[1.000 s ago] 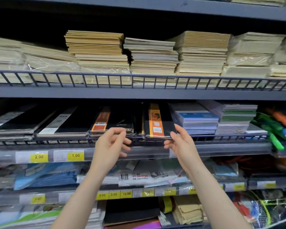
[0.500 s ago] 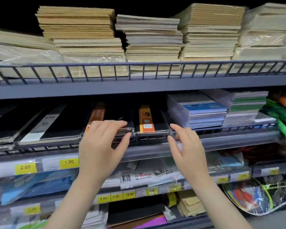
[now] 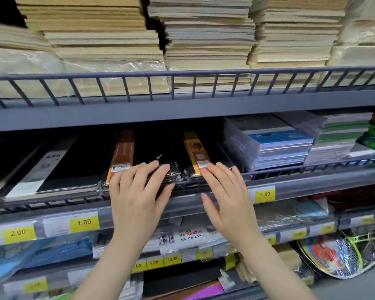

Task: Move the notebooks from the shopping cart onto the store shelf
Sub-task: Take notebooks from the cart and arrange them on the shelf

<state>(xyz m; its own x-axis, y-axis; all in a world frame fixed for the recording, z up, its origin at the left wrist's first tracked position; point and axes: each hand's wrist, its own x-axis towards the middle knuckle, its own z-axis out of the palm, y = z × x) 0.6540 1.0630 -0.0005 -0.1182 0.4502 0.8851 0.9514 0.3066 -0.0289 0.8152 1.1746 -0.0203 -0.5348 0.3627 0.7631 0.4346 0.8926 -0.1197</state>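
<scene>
Both hands are flat and spread, fingers straight. The left hand [image 3: 139, 191] lies on the near end of a black notebook with a brown band [image 3: 126, 156]; the right hand [image 3: 227, 191] has its fingertips on the notebook with an orange band [image 3: 196, 154] just to the right. Both notebooks lie on the middle shelf [image 3: 290, 180] behind its low wire rail. Further right sit blue wrapped pads [image 3: 277, 144]; overhead, tan paper stacks [image 3: 95, 35].
</scene>
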